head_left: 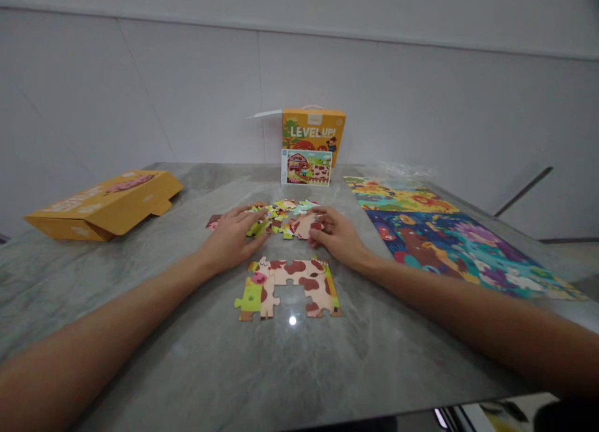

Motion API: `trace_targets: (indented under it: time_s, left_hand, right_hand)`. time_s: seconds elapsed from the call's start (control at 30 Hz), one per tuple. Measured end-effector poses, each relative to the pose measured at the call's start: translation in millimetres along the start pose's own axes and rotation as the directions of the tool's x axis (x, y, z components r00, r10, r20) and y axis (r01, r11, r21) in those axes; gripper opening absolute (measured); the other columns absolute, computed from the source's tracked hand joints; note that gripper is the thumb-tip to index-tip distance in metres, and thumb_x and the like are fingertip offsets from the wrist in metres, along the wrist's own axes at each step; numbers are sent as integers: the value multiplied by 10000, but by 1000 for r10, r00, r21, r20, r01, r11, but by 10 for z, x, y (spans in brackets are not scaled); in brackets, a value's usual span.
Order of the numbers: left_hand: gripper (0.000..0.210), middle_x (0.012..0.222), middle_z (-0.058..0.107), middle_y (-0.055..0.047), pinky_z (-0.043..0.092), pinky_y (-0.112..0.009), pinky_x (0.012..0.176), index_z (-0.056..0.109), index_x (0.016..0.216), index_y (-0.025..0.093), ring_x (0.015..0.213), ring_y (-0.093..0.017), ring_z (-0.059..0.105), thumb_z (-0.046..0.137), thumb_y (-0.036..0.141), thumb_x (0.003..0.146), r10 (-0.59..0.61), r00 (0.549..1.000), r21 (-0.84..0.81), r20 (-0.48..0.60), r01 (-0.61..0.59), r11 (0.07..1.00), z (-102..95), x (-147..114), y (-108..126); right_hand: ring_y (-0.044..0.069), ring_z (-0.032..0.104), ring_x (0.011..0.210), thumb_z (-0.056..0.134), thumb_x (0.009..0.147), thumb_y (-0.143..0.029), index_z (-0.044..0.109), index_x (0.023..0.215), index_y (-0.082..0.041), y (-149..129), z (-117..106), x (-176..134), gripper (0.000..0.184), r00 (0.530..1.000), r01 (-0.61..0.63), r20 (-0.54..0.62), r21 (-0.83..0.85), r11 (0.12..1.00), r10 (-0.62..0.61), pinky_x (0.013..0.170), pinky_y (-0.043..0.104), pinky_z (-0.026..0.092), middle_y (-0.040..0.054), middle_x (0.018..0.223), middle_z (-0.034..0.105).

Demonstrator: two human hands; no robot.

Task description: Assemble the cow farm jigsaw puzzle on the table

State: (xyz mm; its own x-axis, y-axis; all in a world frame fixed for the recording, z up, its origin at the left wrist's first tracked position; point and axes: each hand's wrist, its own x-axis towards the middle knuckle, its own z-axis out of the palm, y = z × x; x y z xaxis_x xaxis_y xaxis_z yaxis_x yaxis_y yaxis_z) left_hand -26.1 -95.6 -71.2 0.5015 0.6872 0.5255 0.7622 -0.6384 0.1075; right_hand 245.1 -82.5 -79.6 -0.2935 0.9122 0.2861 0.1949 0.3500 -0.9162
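Partly joined puzzle pieces (292,270) form a cow with brown patches near the middle of the table; a gap shows between its legs. Beyond them lies a pile of loose puzzle pieces (276,215). My left hand (234,232) rests on the left side of this pile, palm down with its fingers stretched out, hiding some pieces. At the pile's right side, my right hand (337,235) pinches a pinkish puzzle piece (305,226) between thumb and fingers. That piece overlaps others in view, so its outline is partly unclear.
A small picture card (306,168) leans against an upright orange "LEVEL UP!" box (314,127) at the back. On the left lies an orange box (112,201). Two colourful assembled pictures (449,245) cover the right side, with clear plastic wrap (405,168) behind.
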Motion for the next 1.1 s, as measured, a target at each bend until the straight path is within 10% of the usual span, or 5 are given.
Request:
trace_targets:
  time_s: [0.33,0.7,1.1]
  left_hand:
    - [561,1453,519,-122,416,-492,1121,416,1487,270,1396,-268,416,595,311,956,299,953,-209,52,-282,936,-120,-47,362]
    - [542,1408,576,-112,423,-501,1117,441,1478,242,1368,-291,454,592,273,958,411,912,-141,-16,-409,902,-209,-44,364]
    - [574,1373,596,-131,464,-490,1087,425,1476,211,1309,-283,513,610,189,934,503,863,-159,-43,-503,849,-217,-17,397]
  right_hand:
    - [165,655,654,637,836,-399,728,799,-160,-189,4,-145,258,989,34,148,-51,998,-26,620,287,507,33,748,734]
    - [115,516,604,610,873,-377,660,812,-151,-248,-71,-178,239,938,179,314,-71,981,-148,569,250,403,-1,699,617]
    - [98,454,614,572,921,-442,627,832,-149,-190,-20,-207,311,961,255,155,-170,952,-230,574,237,349,-15,711,554]
